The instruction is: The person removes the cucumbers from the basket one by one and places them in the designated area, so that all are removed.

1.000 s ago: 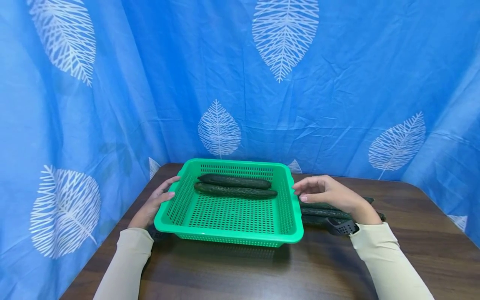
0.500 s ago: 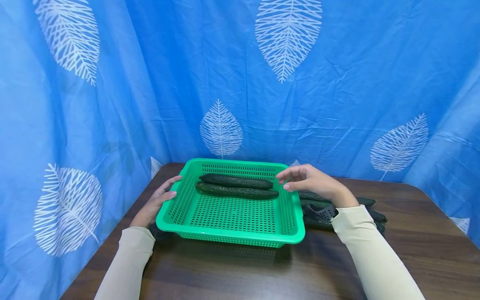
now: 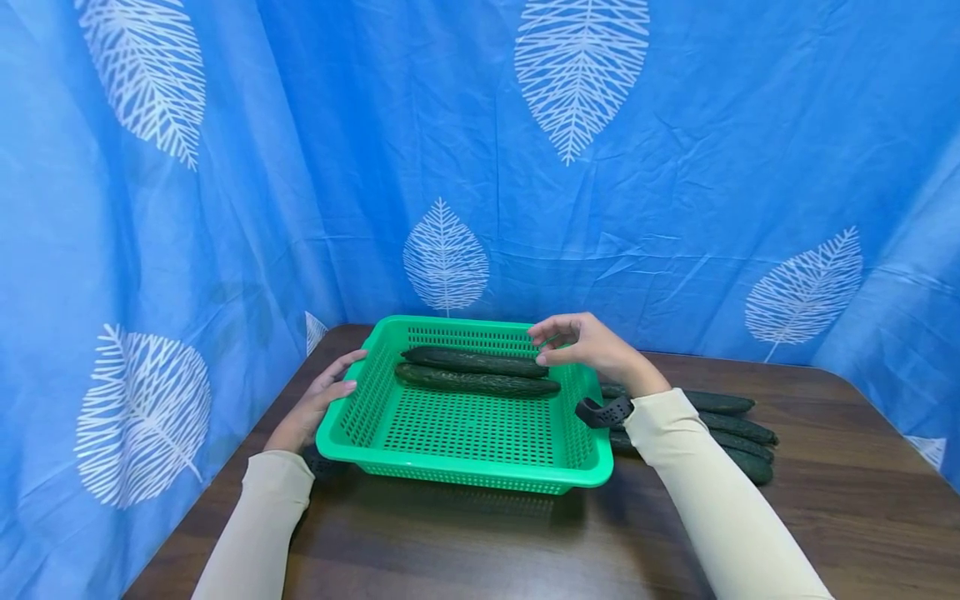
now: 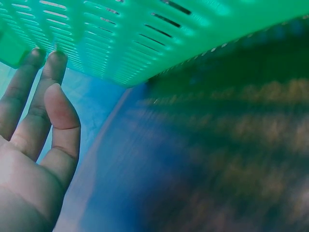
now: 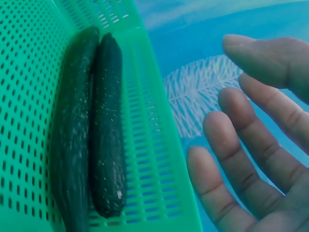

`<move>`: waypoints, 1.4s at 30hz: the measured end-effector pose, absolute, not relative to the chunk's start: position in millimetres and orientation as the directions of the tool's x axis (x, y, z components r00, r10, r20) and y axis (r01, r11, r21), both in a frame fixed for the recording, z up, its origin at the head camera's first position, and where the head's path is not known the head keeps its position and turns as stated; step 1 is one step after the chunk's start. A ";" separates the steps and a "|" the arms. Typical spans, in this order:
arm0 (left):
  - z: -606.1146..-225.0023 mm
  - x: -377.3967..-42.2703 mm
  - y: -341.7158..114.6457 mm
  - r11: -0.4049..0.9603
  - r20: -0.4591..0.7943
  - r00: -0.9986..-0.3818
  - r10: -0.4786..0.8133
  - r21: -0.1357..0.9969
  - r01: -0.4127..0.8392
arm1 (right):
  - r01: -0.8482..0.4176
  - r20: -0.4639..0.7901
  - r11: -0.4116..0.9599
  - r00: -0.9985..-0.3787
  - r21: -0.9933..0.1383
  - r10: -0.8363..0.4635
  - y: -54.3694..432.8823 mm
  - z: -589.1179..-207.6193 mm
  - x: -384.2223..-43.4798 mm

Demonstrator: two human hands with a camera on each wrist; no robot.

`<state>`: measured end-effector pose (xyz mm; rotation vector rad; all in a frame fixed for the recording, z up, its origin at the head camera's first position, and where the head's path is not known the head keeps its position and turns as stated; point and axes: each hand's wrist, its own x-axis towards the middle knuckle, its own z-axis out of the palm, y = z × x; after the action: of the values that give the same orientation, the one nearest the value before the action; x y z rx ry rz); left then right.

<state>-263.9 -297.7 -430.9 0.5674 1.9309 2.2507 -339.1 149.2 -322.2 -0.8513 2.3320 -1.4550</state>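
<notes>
Two dark green cucumbers lie side by side in a green plastic basket, the farther cucumber just behind the nearer cucumber. At the basket's left rim is my left hand; its fingers, fairly straight, touch the basket's slotted outer wall in the left wrist view. Over the far right part of the basket hovers my right hand. In the right wrist view its spread, slightly bent fingers hold nothing and appear beyond the basket's rim, apart from the cucumbers.
Several more cucumbers lie together on the dark wooden table, right of the basket and partly behind the right forearm. A blue curtain with white leaf prints hangs behind and to the left. A black strap sits at the right wrist.
My right hand has moved left from outside the basket's right rim to above its far right part, uncovering more of the cucumbers on the table. My left hand stays at the rim.
</notes>
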 end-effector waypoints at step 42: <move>-431.4 -265.3 -297.6 -0.170 0.174 -0.943 0.285 0.977 0.130 | -0.271 0.061 0.386 -0.877 -0.882 -0.477 66.5 -350.5 -367.9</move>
<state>-265.3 -297.6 -431.4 0.4905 1.9534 2.2741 -367.9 66.5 -350.5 -0.6679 2.4404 -1.4935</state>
